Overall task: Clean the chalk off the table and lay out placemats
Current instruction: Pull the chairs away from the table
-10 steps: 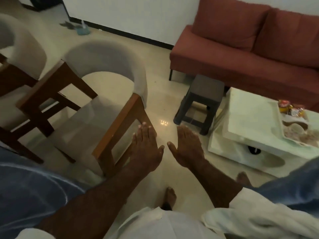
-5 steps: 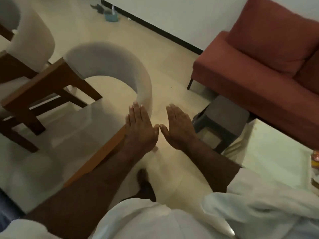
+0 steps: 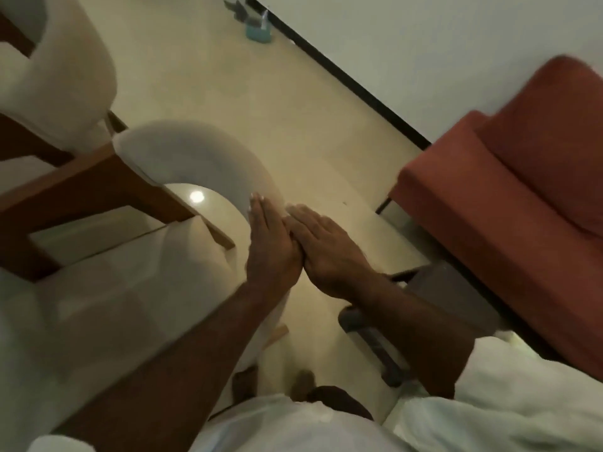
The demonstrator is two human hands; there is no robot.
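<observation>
Table cannot be picked out for sure in this blurred view: the pale, hazy area at the chair [image 3: 195, 158] seat, left of the left forearm, may be its top or only the seat. Left hand [image 3: 270, 249] and right hand [image 3: 326, 252] hover side by side just right of the chair's curved white back, touching along their inner edges, fingers straight and together, holding nothing. Below them, near the chair's front, a bare foot [image 3: 243, 383] stands on the floor [image 3: 310, 141]. A grey stool [image 3: 440, 288] sits right of the chair, under the right forearm, with a red sofa [image 3: 505, 207] farther right. A second chair [image 3: 55, 76] stands left of the first. A teal container [image 3: 257, 34] sits well beyond, by the wall.
</observation>
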